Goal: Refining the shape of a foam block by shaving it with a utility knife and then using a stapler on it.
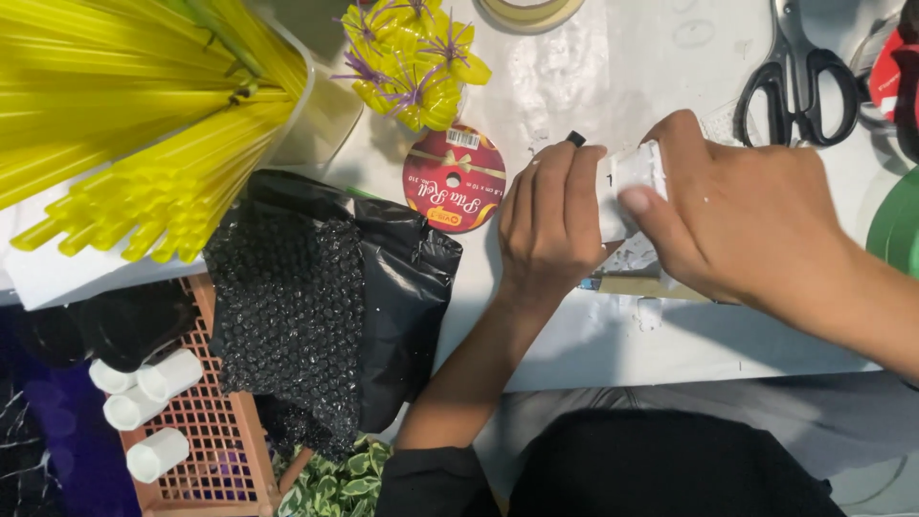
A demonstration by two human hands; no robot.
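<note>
Both our hands pinch a small white crumpled paper-like piece [632, 177] over the white table [613, 335]: left hand [550, 225] steadying, right hand [737, 220] at three o'clock, working its edge.

Beside the glossy black plastic bubble wrap [292, 306], the yellow plastic straws [144, 124] were smooth; the table [613, 335] covering was matt white paper.

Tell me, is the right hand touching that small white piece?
Touching. The head view shows the right hand with thumb and fingers pressed on the small white piece, while the left hand grips its other side.
</note>
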